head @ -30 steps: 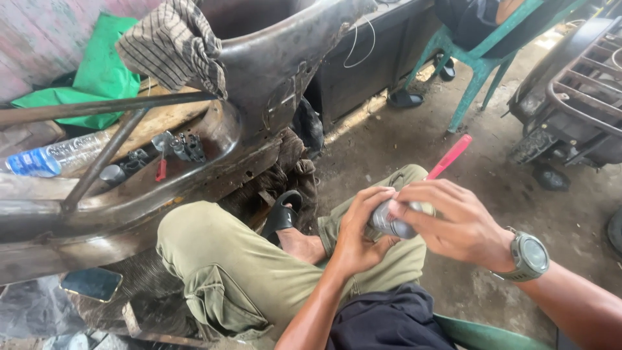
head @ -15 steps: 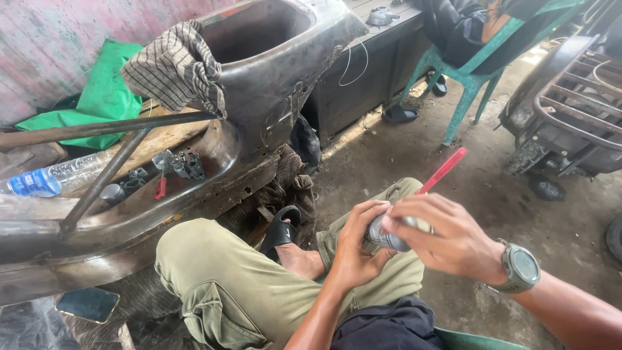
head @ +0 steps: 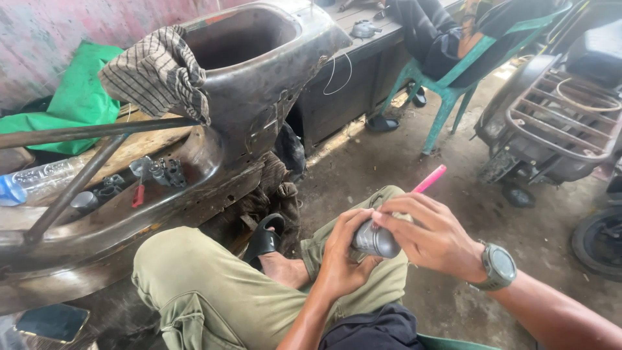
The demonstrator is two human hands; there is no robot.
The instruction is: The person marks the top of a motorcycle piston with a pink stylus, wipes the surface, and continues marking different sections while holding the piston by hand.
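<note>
I sit with my knee bent, in olive trousers. My left hand (head: 342, 259) wraps around a small grey metal cylinder (head: 376, 240) held over my thigh. My right hand (head: 431, 233), with a green watch on its wrist, rests its fingers on top of the cylinder and holds a pink stick-shaped tool (head: 429, 179) that points up and to the right. The lower end of the pink tool is hidden by my fingers.
A stripped, dark scooter body (head: 253, 97) with a checked cloth (head: 155, 74) draped on it lies to my left. Small parts (head: 152, 175) and a plastic bottle (head: 39, 181) sit beyond it. A teal chair (head: 453, 91) and a second scooter (head: 557, 123) stand at the far right.
Both hands with the cylinder and pink tool have stayed together over my thigh; my head has tilted, so the scene has shifted slightly in view.
</note>
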